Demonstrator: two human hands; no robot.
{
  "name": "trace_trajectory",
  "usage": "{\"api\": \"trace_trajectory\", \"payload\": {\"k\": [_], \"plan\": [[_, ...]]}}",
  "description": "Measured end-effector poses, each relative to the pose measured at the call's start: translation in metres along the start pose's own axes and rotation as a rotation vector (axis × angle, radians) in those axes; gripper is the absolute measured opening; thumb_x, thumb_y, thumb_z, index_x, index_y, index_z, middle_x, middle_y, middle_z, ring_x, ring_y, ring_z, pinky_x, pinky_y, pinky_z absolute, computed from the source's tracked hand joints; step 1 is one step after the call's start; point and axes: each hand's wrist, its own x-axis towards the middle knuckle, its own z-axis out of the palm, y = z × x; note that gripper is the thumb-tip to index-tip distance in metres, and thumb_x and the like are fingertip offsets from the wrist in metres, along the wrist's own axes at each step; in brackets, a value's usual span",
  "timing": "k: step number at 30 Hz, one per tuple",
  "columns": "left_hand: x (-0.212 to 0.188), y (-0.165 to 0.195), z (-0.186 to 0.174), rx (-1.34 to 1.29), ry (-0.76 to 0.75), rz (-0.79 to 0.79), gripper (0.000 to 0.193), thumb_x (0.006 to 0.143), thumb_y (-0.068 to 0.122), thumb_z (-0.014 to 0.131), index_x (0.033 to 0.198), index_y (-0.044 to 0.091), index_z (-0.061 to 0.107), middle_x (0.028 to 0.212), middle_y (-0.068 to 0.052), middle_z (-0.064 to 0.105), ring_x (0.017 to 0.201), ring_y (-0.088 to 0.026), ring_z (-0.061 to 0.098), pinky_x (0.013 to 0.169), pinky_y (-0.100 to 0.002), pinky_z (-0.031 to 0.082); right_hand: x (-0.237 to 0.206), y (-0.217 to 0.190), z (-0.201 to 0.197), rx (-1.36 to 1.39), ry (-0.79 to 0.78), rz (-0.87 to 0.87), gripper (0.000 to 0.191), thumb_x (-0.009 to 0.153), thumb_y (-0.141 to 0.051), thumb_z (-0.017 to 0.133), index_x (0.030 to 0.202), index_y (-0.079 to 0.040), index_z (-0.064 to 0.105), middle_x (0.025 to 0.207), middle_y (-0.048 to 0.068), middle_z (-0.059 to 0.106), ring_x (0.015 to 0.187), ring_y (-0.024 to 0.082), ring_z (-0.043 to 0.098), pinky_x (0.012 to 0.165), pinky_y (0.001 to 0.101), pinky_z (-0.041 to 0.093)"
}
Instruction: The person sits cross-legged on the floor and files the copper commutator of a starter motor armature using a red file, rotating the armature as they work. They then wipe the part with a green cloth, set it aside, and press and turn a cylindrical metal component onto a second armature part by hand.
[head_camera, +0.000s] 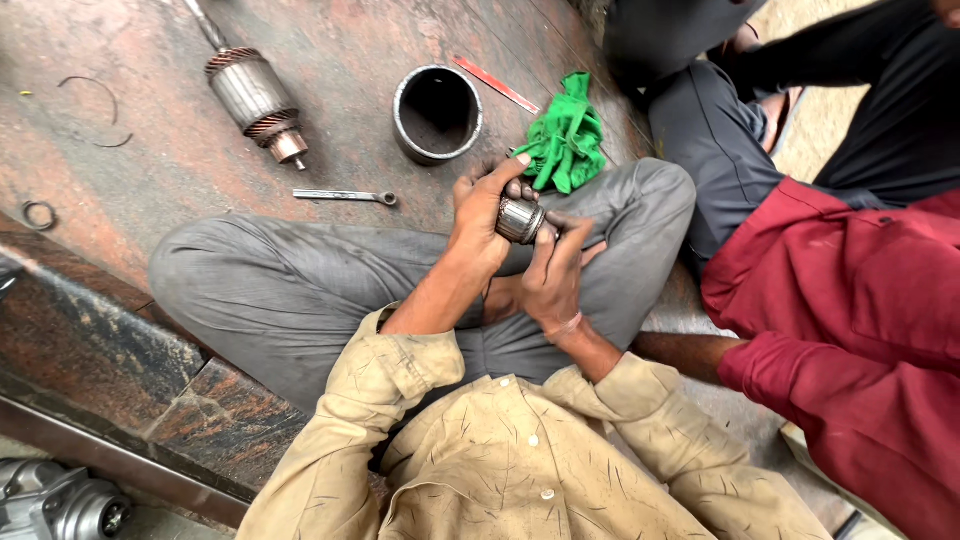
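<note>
I sit cross-legged in grey trousers and a tan shirt. My left hand (482, 215) and my right hand (556, 265) together hold a small ribbed metal cylinder (519, 220) above my lap. The left hand's fingers wrap over its top and far side. From below and the right, my right hand's thumb and fingers pinch it. A crumpled green rag (566, 140) lies just beyond my hands, by my right knee.
On the reddish stone slab lie a motor armature (254, 98), a short steel tube (437, 113), a small wrench (345, 196), a red strip (497, 85), wire clips and a ring (40, 214). A person in a maroon shirt (860, 330) sits at my right. A motor housing (55, 502) is at bottom left.
</note>
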Motion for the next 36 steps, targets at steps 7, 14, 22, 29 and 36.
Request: {"api": "trace_trajectory", "payload": {"k": [7,14,22,29,36], "plan": [[-0.016,0.008,0.016,0.172,-0.112,0.151,0.023,0.084,-0.004,0.079,0.087,0.006,0.058,0.061,-0.003,0.058,0.052,-0.014,0.057,0.055,-0.033,0.056,0.001,-0.011,-0.012,0.431,-0.105,0.538,0.033,0.117,-0.023,0.041,0.135,0.004,0.032,0.112,0.023,0.039,0.098,0.041,0.037,0.087,0.0568,0.029],[-0.008,0.011,0.007,-0.043,0.056,-0.03,0.024,0.086,0.0,0.077,0.074,0.004,0.058,0.059,-0.004,0.056,0.055,-0.017,0.06,0.057,-0.037,0.057,0.001,-0.001,-0.007,-0.015,-0.038,-0.314,0.025,0.113,-0.014,0.043,0.131,0.002,0.037,0.122,0.026,0.055,0.105,0.038,0.059,0.097,0.0491,0.046],[-0.02,0.009,0.017,0.138,-0.104,0.16,0.022,0.084,-0.002,0.079,0.086,0.007,0.059,0.062,-0.002,0.056,0.052,-0.014,0.056,0.056,-0.035,0.054,0.004,0.002,-0.016,0.52,-0.1,0.432,0.029,0.118,-0.019,0.042,0.137,0.002,0.036,0.111,0.019,0.052,0.093,0.03,0.053,0.082,0.0504,0.038],[-0.016,0.008,0.006,-0.043,-0.031,-0.008,0.023,0.085,0.0,0.078,0.081,0.006,0.056,0.06,-0.002,0.055,0.055,-0.018,0.06,0.058,-0.037,0.057,-0.002,-0.004,-0.025,-0.202,-0.101,-0.356,0.024,0.114,-0.012,0.041,0.133,0.002,0.037,0.123,0.029,0.051,0.108,0.039,0.058,0.095,0.0521,0.049],[-0.018,-0.007,0.004,0.077,-0.009,0.124,0.024,0.086,-0.001,0.079,0.083,0.008,0.057,0.063,-0.002,0.057,0.055,-0.014,0.057,0.059,-0.034,0.057,-0.004,0.018,-0.01,0.213,-0.05,-0.042,0.021,0.12,-0.016,0.038,0.126,0.004,0.038,0.111,0.019,0.053,0.103,0.034,0.055,0.098,0.0508,0.047]]}}
